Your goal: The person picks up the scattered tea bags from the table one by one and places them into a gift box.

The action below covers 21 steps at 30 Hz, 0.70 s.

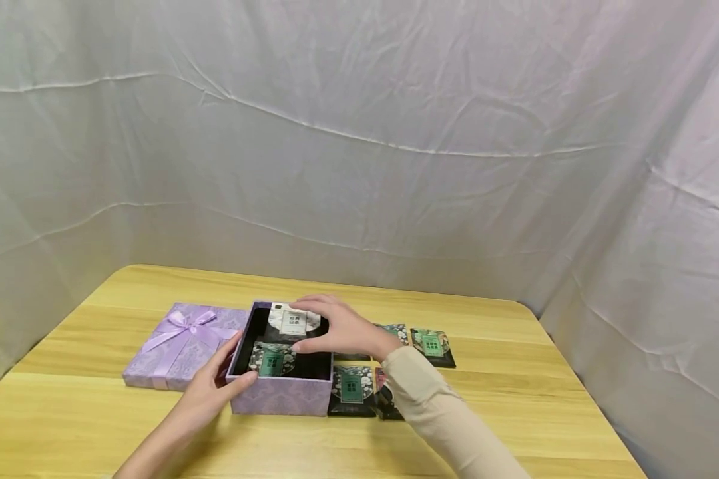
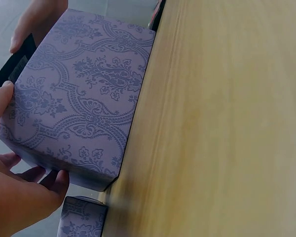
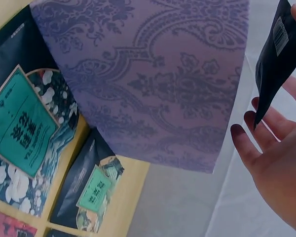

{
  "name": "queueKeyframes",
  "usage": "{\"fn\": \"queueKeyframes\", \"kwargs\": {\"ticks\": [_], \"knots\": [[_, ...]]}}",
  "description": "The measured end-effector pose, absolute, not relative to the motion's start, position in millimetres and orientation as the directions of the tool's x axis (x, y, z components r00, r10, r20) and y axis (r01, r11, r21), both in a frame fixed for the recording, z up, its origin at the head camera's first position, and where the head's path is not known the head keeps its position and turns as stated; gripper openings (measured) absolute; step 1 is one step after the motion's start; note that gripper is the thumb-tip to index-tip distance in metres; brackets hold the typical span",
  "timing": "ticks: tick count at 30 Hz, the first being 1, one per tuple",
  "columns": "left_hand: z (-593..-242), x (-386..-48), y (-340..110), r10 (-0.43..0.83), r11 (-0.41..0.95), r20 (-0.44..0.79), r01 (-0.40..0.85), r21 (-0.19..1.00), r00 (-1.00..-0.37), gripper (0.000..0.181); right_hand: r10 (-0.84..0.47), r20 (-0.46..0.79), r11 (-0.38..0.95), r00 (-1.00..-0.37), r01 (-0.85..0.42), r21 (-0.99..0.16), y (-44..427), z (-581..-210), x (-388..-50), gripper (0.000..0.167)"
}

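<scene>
A purple patterned box [image 1: 281,397] [image 2: 89,84] [image 3: 153,74] stands lidless, its inside black. My left hand [image 1: 206,389] [image 2: 19,197] grips its left side, thumb at the rim and fingers against the outer wall. Over the box, my right hand [image 1: 347,327] [image 2: 39,22] [image 3: 281,153] holds a black sachet with a white label [image 1: 293,322] between thumb and fingers; the right wrist view shows the barcoded back of this sachet [image 3: 276,54], tilted. Another sachet with a green label [image 1: 271,359] lies nearer the front of the box.
Left of the box lies the purple lid [image 1: 216,316] with a ribbon bow. Several sachets are on the wooden table [image 1: 515,412] to the right, among them a green-labelled one [image 1: 351,389] [image 3: 24,123] and another farther right [image 1: 433,346]. Pale cloth [image 1: 359,166] hangs behind.
</scene>
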State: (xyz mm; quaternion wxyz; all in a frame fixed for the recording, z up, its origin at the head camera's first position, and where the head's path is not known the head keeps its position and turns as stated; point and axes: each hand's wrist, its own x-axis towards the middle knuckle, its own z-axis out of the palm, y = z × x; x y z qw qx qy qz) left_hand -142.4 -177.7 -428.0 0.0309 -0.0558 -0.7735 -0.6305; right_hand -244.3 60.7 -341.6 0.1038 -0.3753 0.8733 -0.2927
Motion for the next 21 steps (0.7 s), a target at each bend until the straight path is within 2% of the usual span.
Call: {"fn": "queueKeyframes", "kwargs": {"ticks": [21], "knots": [[-427.1,-142.0,-178.5,0.061,0.208,0.122,0.133,0.969,-0.991,0.075,-0.747,-0.007,0.518,-0.665,-0.574,-0.634,41.9,-350.4,-249.5,0.069]]}}
